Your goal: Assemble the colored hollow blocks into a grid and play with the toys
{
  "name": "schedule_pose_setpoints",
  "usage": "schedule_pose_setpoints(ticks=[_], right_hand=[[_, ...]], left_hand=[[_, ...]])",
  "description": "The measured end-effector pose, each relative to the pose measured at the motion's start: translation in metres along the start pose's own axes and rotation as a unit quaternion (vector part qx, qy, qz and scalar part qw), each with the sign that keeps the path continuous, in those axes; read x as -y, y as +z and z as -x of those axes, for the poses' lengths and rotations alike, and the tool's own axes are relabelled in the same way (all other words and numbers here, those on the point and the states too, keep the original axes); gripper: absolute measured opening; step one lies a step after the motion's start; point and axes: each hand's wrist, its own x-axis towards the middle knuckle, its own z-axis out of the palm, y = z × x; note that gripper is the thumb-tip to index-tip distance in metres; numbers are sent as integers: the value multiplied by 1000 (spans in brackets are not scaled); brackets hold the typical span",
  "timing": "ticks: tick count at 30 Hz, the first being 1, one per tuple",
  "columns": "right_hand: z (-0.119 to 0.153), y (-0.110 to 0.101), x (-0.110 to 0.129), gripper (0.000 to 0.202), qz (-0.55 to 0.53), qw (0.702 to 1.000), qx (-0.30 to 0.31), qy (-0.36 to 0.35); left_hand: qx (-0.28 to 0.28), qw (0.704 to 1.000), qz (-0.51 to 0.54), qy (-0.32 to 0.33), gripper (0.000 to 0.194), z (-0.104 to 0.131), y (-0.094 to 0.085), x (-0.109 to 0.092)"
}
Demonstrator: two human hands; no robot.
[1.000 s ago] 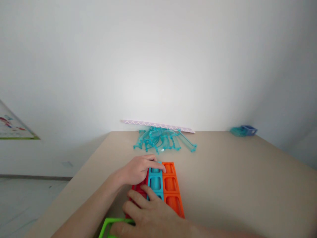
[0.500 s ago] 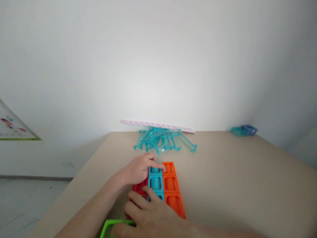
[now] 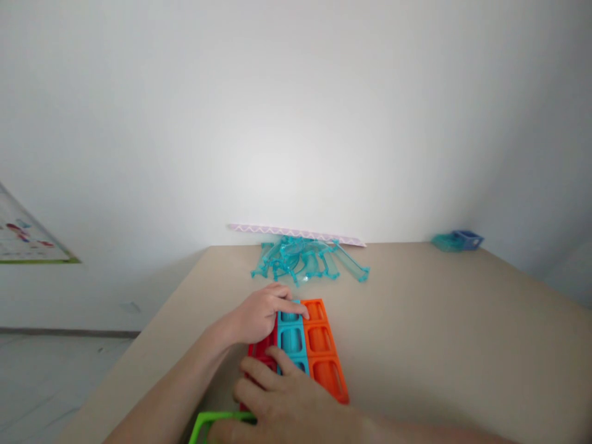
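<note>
A toy panel of joined plastic frames lies on the table, with a red column [image 3: 259,349], a blue column [image 3: 291,340] and an orange column [image 3: 330,377] side by side. My left hand [image 3: 262,312] is closed over its far left end, the index finger stretched across the blue column to the orange edge. Over the near part spreads my right hand [image 3: 287,398], its fingertips pressing on the red and blue frames. Under its thumb is a bright green frame [image 3: 201,422], cut off by the picture's bottom; whether it joins the panel I cannot tell.
Beyond the panel lies a heap of clear teal plastic track pieces [image 3: 296,259]. A lilac zigzag-patterned strip [image 3: 296,234] leans at the white wall. A small blue box [image 3: 468,240] and teal pieces [image 3: 446,242] sit at the beige table's [image 3: 439,333] far right corner.
The view has shifted very slightly. Both hands keep the same hold on the panel, and the pieces behind it have not moved.
</note>
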Motion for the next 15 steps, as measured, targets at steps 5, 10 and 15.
schedule_pose_setpoints(ticks=[5, 10, 15], right_hand=[[3, -8, -3, 33, 3, 1000, 4, -15], [5, -14, -6, 36, 4, 1000, 8, -16], [4, -13, -3, 36, 0, 1000, 10, -3]], left_hand=[[8, 1000, 4, 19, 44, 0, -2, -1], [9, 1000, 13, 17, 46, 1, -3, 1], [13, 1000, 10, 10, 45, 1, -3, 2]])
